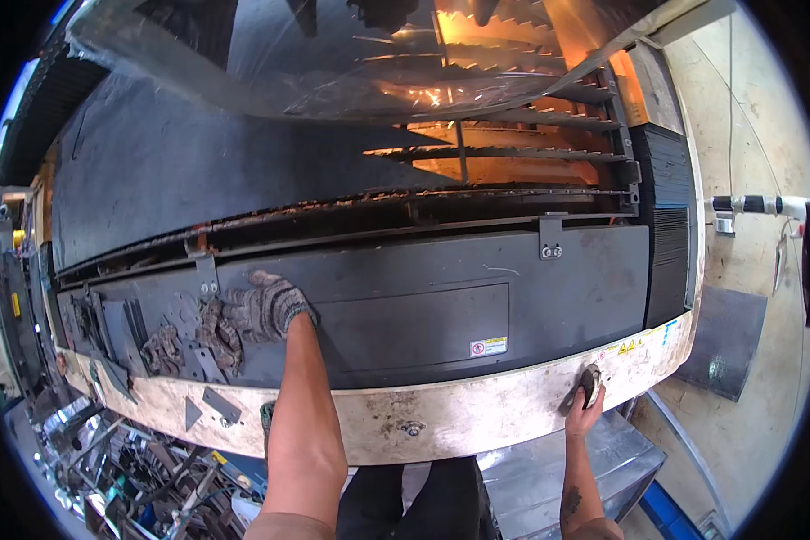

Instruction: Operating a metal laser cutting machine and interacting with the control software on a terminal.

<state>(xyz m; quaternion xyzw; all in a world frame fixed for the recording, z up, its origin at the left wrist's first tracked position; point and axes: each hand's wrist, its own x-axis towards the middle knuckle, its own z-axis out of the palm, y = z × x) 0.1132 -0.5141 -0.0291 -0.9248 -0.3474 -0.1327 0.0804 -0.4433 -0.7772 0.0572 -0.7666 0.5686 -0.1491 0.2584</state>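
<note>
My left hand (265, 309), in a grey knitted work glove, rests on the dark grey front panel (405, 270) of a metal-cutting machine. Its thumb is apart from its fingers, which point left beside a crumpled dirty glove or rag (219, 337); whether they touch it is unclear. My bare right hand (584, 409) is closed at the machine's stained white front edge (477, 421). A small dark-and-pale object (592, 380) sticks out of its fingers; its kind cannot be made out.
Sparks and orange glow show behind a clear curtain (306, 94). A dark sheet (207, 162) lies over jagged support slats (549, 155). Metal offcuts (220, 405) and another crumpled rag (163, 351) lie at left. Scrap metal (144, 477) piles up below; a silver box (567, 486) stands at lower right.
</note>
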